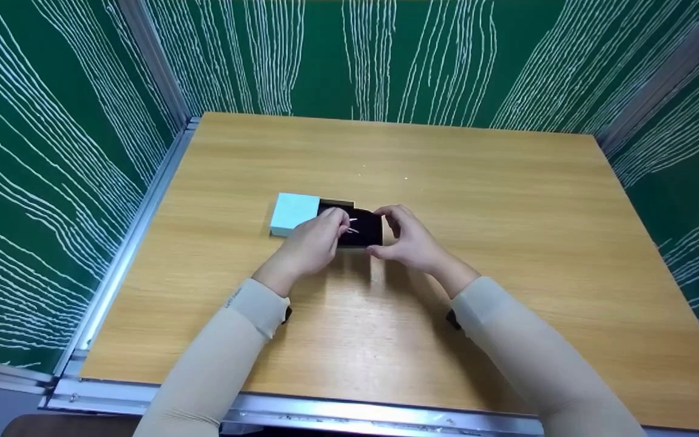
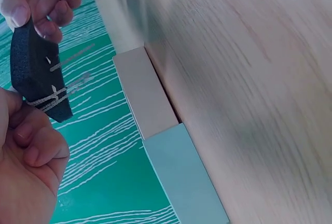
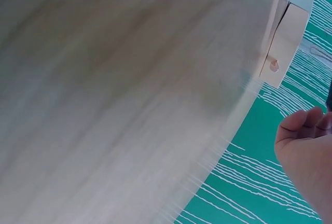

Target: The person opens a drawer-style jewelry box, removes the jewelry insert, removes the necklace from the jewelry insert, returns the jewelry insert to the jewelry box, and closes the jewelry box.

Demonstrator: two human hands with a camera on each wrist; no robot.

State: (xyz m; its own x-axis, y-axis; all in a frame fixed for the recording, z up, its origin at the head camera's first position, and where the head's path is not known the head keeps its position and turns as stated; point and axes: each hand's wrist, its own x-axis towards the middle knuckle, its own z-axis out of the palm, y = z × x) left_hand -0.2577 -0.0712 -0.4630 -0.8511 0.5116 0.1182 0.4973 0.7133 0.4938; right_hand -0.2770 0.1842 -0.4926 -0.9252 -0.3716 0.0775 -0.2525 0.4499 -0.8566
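A black foam pad [image 1: 366,227] is held above an open box. My right hand [image 1: 409,241] grips its right end between thumb and fingers. At the pad's other end my left hand [image 1: 313,244] has curled fingers and pinches a thin silvery chain [image 2: 46,99], though its fingertips are partly hidden. In the left wrist view the chain passes through slits in the foam and over its edge. Below lies the box's pale drawer [image 2: 145,92], pulled partway out of a light blue sleeve [image 2: 188,175]. The right wrist view catches only part of my right hand [image 3: 308,156].
The box rests near the middle of a wooden table [image 1: 507,200]. Small pale specks [image 1: 406,178] dot the wood behind it. Green panels with white wavy lines [image 1: 319,60] rise at the back and sides, and a metal rail [image 1: 386,413] runs along the front edge.
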